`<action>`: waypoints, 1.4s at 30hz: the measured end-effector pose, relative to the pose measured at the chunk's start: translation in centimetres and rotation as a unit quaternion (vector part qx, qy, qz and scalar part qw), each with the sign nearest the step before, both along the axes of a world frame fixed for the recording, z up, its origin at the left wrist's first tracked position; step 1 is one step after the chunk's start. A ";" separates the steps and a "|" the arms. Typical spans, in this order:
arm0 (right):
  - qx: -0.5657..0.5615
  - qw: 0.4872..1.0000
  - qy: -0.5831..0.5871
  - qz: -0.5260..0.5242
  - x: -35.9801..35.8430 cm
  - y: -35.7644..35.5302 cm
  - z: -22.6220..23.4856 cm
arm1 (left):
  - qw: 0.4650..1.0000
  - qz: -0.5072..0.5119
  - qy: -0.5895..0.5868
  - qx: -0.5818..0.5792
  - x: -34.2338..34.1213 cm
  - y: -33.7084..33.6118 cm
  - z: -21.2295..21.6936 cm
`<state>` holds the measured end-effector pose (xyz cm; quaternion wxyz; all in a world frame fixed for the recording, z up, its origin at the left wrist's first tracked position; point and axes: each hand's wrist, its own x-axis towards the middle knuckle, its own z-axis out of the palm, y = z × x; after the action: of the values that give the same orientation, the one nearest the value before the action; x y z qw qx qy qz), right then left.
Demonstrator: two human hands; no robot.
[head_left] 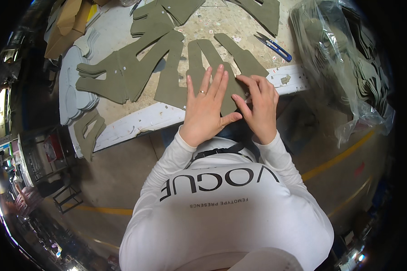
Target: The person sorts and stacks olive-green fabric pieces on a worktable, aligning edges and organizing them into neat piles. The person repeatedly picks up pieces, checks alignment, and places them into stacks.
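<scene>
My left hand [205,101] lies flat on olive-green cut fabric pieces [195,56] at the table's near edge, its fingers spread. Beside it, my right hand [261,101] rests at the right side of the same cut pieces. Its fingers are bent, with the thumb and forefinger apart and touching the fabric; nothing shows gripped between them. The palms hide part of the fabric. A forked olive stack [122,70] lies to the left, and a single tapered piece [244,58] lies just beyond my right hand.
Blue-handled thread snips [278,49] lie to the far right on the worn table [144,118]. Clear plastic [319,58] covers stacked pieces at right. Pale grey pieces [72,86] and a cardboard box [68,29] stand left. One olive piece [88,131] hangs over the left edge.
</scene>
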<state>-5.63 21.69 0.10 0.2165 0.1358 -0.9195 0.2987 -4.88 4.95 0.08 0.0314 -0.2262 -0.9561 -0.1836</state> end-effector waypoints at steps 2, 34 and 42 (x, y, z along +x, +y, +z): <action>0.021 0.998 -0.056 0.000 -0.3 0.2 -0.1 | 0.999 0.003 0.014 -0.029 -0.1 0.0 -0.2; -0.494 0.783 -0.370 0.078 3.6 4.0 0.1 | 0.906 0.329 -0.070 0.259 1.0 -11.6 3.8; -0.540 0.795 -0.275 0.022 2.4 1.4 0.5 | 0.928 0.305 -0.109 0.184 0.3 -11.0 2.0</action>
<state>-3.27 23.08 0.60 -0.0138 -0.0704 -0.6263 0.7763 -4.61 -6.08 2.11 0.0227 0.1079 -0.9258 -0.3615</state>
